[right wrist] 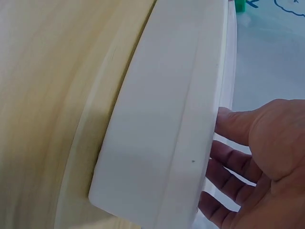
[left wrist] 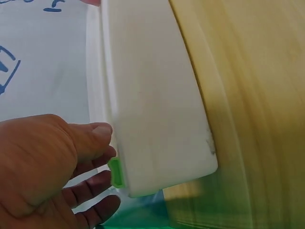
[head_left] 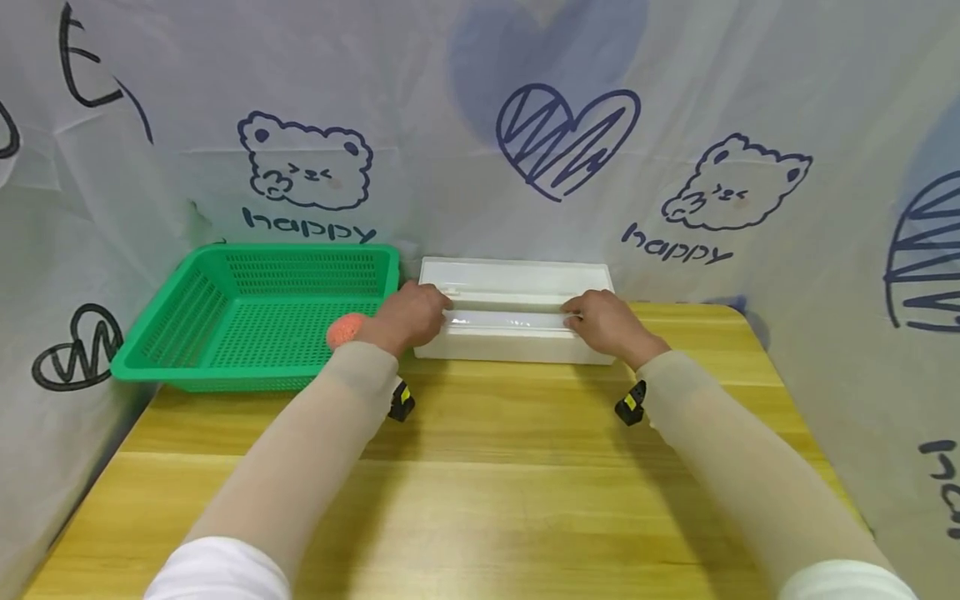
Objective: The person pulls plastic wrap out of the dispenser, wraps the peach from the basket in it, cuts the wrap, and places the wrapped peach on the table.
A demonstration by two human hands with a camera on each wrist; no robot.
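A long white box (head_left: 510,347) stands at the back of the table with its lid (head_left: 517,272) tipped back. A shiny, film-like strip (head_left: 510,319) runs along its opening between both hands. My left hand (head_left: 414,315) is at the left end, its thumb at the rim and its fingers slightly bent and apart. Beside those fingers, a small green piece (left wrist: 116,172) sits on the box edge in the left wrist view. At the right end, my right hand (head_left: 606,321) has its thumb and spread fingertips against the rim; the rim partly hides these tips in the right wrist view.
Left of the box stands a green perforated basket (head_left: 142,362), with an orange ball (head_left: 343,331) near its front right side, partly behind my left hand. White cloth (head_left: 450,200) with drawn bears and hearts hangs behind the wooden table (head_left: 510,483) and along its sides.
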